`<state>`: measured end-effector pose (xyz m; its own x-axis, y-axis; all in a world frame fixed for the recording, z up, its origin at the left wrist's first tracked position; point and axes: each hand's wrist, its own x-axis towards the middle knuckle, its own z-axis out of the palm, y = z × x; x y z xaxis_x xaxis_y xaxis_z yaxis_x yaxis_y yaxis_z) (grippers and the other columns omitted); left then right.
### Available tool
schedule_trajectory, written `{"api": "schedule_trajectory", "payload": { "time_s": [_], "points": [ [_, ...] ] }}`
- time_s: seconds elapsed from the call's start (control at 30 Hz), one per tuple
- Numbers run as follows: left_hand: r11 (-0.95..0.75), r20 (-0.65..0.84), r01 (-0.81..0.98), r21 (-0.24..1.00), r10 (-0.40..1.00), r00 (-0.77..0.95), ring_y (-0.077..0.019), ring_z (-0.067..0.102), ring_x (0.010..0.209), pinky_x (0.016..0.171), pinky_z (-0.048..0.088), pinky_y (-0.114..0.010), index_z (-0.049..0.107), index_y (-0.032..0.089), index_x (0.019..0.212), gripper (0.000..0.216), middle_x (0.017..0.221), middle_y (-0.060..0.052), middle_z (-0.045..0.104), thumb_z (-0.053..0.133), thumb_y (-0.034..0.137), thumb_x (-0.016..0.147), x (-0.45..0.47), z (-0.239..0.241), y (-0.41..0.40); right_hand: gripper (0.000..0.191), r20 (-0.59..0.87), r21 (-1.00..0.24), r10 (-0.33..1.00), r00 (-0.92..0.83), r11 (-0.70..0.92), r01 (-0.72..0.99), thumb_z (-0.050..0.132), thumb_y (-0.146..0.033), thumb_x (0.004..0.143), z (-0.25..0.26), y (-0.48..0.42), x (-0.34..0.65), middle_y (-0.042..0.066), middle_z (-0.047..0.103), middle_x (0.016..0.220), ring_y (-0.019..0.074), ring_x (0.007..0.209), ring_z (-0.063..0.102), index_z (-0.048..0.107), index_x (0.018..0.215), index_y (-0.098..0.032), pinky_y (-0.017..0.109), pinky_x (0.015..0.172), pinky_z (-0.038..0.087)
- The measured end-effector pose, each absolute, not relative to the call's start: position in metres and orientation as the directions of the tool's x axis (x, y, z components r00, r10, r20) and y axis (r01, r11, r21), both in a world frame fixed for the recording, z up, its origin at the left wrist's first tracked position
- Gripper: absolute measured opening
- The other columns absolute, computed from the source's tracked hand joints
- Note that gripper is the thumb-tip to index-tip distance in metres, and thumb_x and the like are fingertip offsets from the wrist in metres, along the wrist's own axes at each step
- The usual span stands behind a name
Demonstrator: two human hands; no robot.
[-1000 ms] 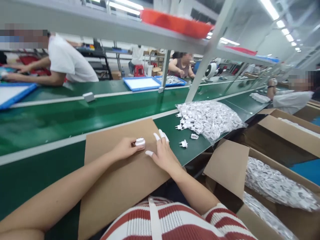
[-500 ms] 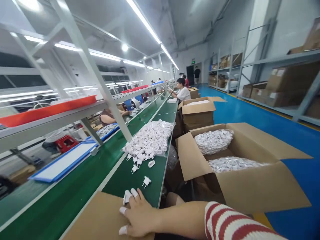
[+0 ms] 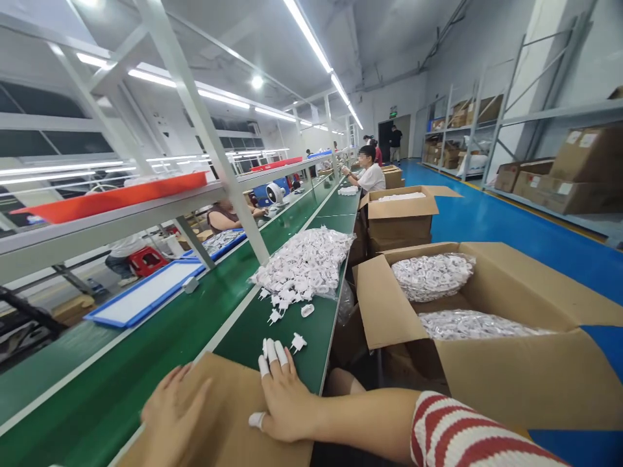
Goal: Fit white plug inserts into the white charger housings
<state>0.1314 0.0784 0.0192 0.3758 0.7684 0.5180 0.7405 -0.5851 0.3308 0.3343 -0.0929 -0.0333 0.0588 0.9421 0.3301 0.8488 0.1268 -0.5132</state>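
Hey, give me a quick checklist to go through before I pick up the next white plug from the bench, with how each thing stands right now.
1. Right hand free: ok, flat on the cardboard sheet, white finger cots on.
2. Left hand free: cannot tell, its palm faces down on the sheet and could hide a part.
3. Loose plug near: ok, it lies on the green bench just beyond the right fingertips.
4. Supply: ok, the bag of plugs sits open farther along.
5. Carton beside the bench: ok, open, with bagged parts inside.
6. Path to the plug: ok, nothing lies between.
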Motion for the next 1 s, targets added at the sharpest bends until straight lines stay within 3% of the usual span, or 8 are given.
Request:
{"api": "schedule_trajectory", "payload": {
  "time_s": [0.1, 0.17, 0.3, 0.37, 0.53, 0.7, 0.83, 1.0],
  "points": [
    [-0.681, 0.482, 0.582, 0.445, 0.729, 0.485, -0.0390, 0.052, 0.138, 0.121, 0.036, -0.063, 0.060, 0.030, 0.129, 0.054, 0.142, -0.012, 0.059, 0.052, 0.064, 0.088, 0.157, -0.019, 0.058, 0.103, 0.371, -0.432, 0.929, 0.002, 0.170, 0.886, 0.060, -0.051, 0.096, -0.035, -0.097, 0.333, 0.029, -0.007, 0.173, 0.0445, 0.162, -0.004, 0.004, 0.166, 0.000, 0.069, 0.129, 0.013],
    [-0.653, 0.420, 0.566, 0.504, 0.758, 0.499, -0.0397, 0.052, 0.137, 0.120, 0.037, -0.063, 0.060, 0.022, 0.130, 0.056, 0.141, -0.016, 0.060, 0.050, 0.061, 0.091, 0.165, -0.040, 0.052, 0.106, 0.377, -0.382, 0.926, -0.025, 0.180, 0.906, 0.060, -0.047, 0.095, -0.038, -0.097, 0.331, 0.027, -0.008, 0.173, 0.0448, 0.162, -0.004, -0.004, 0.167, -0.002, 0.070, 0.129, 0.013],
    [-0.591, 0.362, 0.567, 0.574, 0.804, 0.472, -0.0379, 0.052, 0.136, 0.120, 0.038, -0.063, 0.061, 0.022, 0.131, 0.053, 0.139, -0.014, 0.063, 0.046, 0.060, 0.096, 0.159, -0.062, 0.052, 0.109, 0.349, -0.352, 0.937, -0.026, 0.156, 0.923, 0.062, -0.040, 0.093, -0.044, -0.096, 0.326, 0.026, -0.004, 0.174, 0.0447, 0.162, 0.001, -0.010, 0.166, -0.004, 0.071, 0.128, 0.015],
    [-0.588, 0.360, 0.557, 0.586, 0.805, 0.471, -0.0372, 0.052, 0.136, 0.120, 0.039, -0.062, 0.062, 0.023, 0.132, 0.053, 0.139, -0.013, 0.063, 0.045, 0.059, 0.097, 0.154, -0.065, 0.054, 0.106, 0.338, -0.350, 0.940, -0.035, 0.161, 0.923, 0.062, -0.042, 0.094, -0.045, -0.095, 0.326, 0.027, -0.002, 0.174, 0.0446, 0.162, 0.002, -0.005, 0.167, -0.002, 0.070, 0.129, 0.014],
    [-0.591, 0.344, 0.552, 0.588, 0.800, 0.491, -0.0364, 0.055, 0.133, 0.118, 0.042, -0.061, 0.063, 0.022, 0.131, 0.052, 0.137, -0.013, 0.064, 0.045, 0.056, 0.097, 0.153, -0.065, 0.052, 0.074, 0.280, -0.382, 0.953, -0.117, 0.222, 0.897, 0.050, -0.040, 0.102, -0.045, -0.093, 0.328, 0.022, 0.020, 0.173, 0.0358, 0.164, 0.010, 0.029, 0.164, -0.006, 0.065, 0.131, 0.012],
    [-0.620, 0.321, 0.558, 0.552, 0.775, 0.545, -0.0348, 0.053, 0.135, 0.119, 0.040, -0.059, 0.060, 0.019, 0.136, 0.050, 0.140, -0.014, 0.062, 0.045, 0.050, 0.100, 0.156, -0.066, 0.044, 0.094, 0.305, -0.389, 0.951, -0.044, 0.166, 0.906, 0.060, -0.036, 0.093, -0.053, -0.092, 0.326, 0.026, 0.016, 0.173, 0.0386, 0.164, 0.006, 0.014, 0.166, -0.001, 0.066, 0.131, 0.014],
    [-0.605, 0.280, 0.573, 0.553, 0.783, 0.555, -0.0341, 0.050, 0.138, 0.121, 0.039, -0.059, 0.056, 0.020, 0.142, 0.048, 0.145, -0.014, 0.059, 0.046, 0.043, 0.101, 0.154, -0.068, 0.036, 0.073, 0.259, -0.421, 0.960, -0.109, 0.214, 0.881, 0.054, -0.034, 0.097, -0.056, -0.094, 0.324, 0.022, 0.042, 0.163, 0.0348, 0.160, 0.027, 0.034, 0.162, -0.008, 0.065, 0.132, 0.011],
    [-0.588, 0.278, 0.561, 0.583, 0.793, 0.543, -0.0344, 0.047, 0.140, 0.122, 0.036, -0.060, 0.054, 0.021, 0.145, 0.047, 0.147, -0.014, 0.056, 0.048, 0.037, 0.101, 0.150, -0.068, 0.031, 0.071, 0.257, -0.425, 0.958, -0.132, 0.234, 0.874, 0.055, -0.027, 0.096, -0.052, -0.099, 0.322, 0.021, 0.045, 0.162, 0.0348, 0.160, 0.028, 0.035, 0.162, -0.012, 0.067, 0.131, 0.013]
  ]
}}
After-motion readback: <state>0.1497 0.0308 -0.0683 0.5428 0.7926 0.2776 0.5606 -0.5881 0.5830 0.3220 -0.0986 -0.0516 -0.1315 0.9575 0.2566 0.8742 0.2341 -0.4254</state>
